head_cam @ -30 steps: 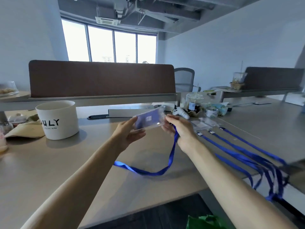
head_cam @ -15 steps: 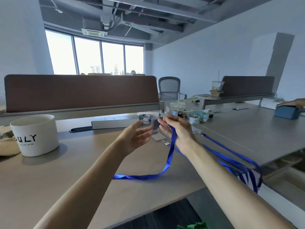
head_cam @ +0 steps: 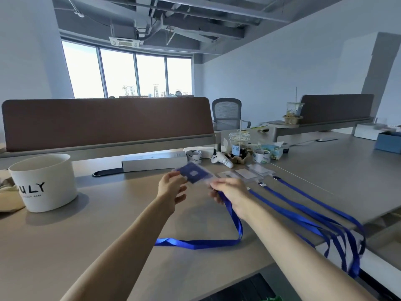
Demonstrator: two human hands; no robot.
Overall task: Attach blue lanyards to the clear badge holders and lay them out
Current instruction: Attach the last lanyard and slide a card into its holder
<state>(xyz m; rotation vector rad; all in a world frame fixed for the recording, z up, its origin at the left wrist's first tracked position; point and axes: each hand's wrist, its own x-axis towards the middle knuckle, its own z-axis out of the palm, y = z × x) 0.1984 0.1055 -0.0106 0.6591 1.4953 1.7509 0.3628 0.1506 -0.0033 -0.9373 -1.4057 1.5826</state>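
Observation:
A clear badge holder with a dark blue card inside is held above the desk, blurred by motion. My left hand pinches its left edge. My right hand grips its right end together with the clip end of a blue lanyard. That lanyard drops from my right hand and loops across the desk toward my left forearm. To the right, three more clear badge holders lie side by side on the desk with blue lanyards attached, their straps trailing off the desk's front edge.
A white cup marked "ULY" stands at the left on the grey desk. A long white box, tape rolls, a plastic drink cup and a white toy sit at the back. A brown divider runs behind.
The badge holder has come back between both hands and turned flat and tilted. The head view shifted, so the laid-out holders and lanyards on the right show again.

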